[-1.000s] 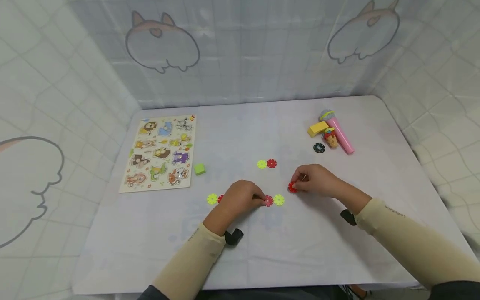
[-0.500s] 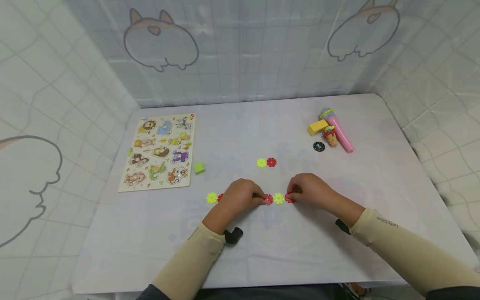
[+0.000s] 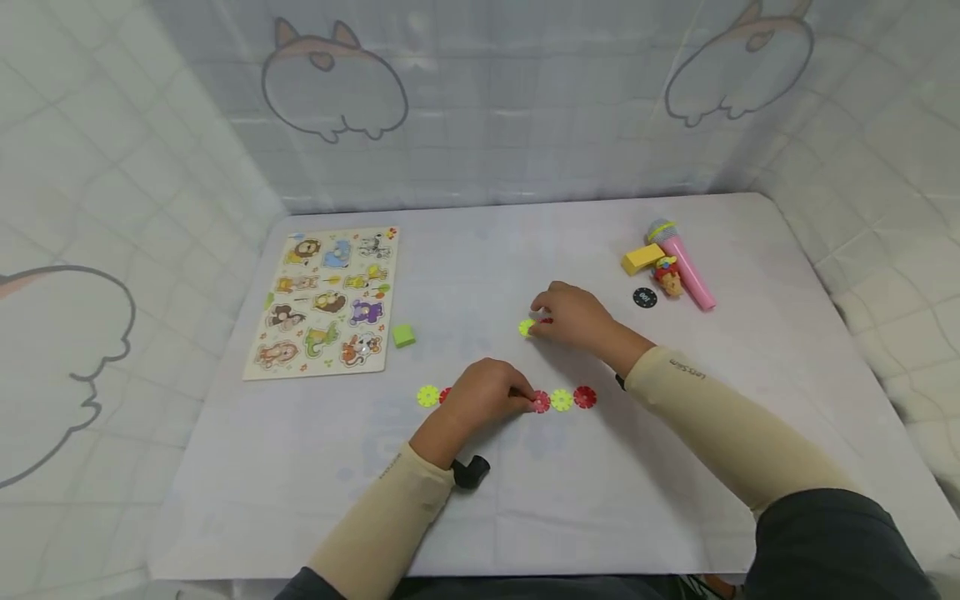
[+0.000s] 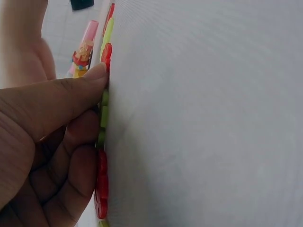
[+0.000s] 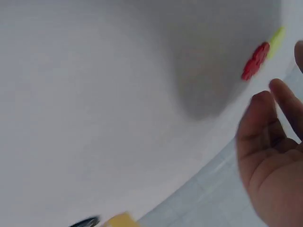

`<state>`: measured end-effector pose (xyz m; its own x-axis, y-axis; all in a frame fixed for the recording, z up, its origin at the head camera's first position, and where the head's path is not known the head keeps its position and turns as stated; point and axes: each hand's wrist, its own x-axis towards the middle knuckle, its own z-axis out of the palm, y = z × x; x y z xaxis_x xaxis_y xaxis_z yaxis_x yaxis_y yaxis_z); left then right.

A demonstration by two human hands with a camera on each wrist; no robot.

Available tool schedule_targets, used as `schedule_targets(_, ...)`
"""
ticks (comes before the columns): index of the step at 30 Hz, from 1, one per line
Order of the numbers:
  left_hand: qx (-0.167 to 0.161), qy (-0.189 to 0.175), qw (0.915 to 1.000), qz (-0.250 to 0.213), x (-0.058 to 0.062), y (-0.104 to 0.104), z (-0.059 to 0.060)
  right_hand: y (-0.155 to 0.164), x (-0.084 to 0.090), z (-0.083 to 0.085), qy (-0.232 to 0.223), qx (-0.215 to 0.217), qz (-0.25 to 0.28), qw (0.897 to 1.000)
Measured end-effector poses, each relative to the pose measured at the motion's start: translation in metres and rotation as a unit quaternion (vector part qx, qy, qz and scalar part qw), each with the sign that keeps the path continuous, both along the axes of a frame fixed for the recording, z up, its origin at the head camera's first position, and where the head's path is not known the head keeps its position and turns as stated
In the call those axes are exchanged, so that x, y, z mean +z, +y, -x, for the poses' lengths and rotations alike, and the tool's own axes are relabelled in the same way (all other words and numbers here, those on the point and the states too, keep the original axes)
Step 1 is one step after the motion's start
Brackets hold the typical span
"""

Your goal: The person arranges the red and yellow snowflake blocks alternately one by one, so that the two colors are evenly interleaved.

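A row of red and yellow-green notched plastic discs runs left to right across the table, partly hidden under my left hand. Thumb and curled fingers of that hand pinch a red notched disc in the row; in the left wrist view the thumb lies against its edge. To its right lie a yellow disc and another red disc. Farther back, my right hand hovers with fingers parted over a yellow disc and a red disc, holding nothing.
At left lies an animal puzzle board, with a green block beside it. Back right are a pink toy microphone, a yellow block, a small figurine and a black chip.
My right hand set a red disc down at the right end of the row, let go, and moved back and left to the separate pair. The left hand stayed in place.
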<state>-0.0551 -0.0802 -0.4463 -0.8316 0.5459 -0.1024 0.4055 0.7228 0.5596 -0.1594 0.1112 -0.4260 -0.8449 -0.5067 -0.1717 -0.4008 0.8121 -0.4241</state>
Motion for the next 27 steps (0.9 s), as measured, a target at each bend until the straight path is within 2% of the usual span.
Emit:
schedule_targets(3,-0.006,-0.006,1.0,-0.005,-0.002,0.002,0.0,-0.012,-0.004,0.004,-0.005,0.011,-0.043,0.999)
schedule_targets(6,-0.006,-0.005,0.9999,-0.007,-0.003,0.002,0.0,-0.019,-0.005,0.004,-0.006,0.021,-0.059,0.998)
schedule_targets(9,-0.002,0.004,1.0,-0.009,-0.002,0.001,-0.001,-0.022,-0.004,0.003,-0.015,0.025,-0.035,0.999)
schedule_targets(12,0.002,0.013,0.9999,-0.009,-0.001,-0.001,-0.001,-0.017,-0.001,-0.001,-0.028,0.025,0.022,0.999)
schedule_targets(16,0.0,0.012,0.9999,-0.003,0.001,0.0,-0.001,0.011,0.008,-0.016,-0.051,0.004,0.104,0.993)
schedule_targets(19,0.005,0.003,1.0,0.008,0.004,0.001,-0.001,0.043,0.015,-0.032,-0.081,-0.025,0.13,0.988)
schedule_targets(24,0.018,-0.012,0.9997,0.015,0.007,0.002,-0.003,0.091,0.008,-0.057,-0.133,-0.061,0.097,0.984)
schedule_targets(27,0.016,-0.01,0.9997,0.014,0.006,0.001,-0.003,0.106,-0.003,-0.069,-0.138,-0.071,0.074,0.985)
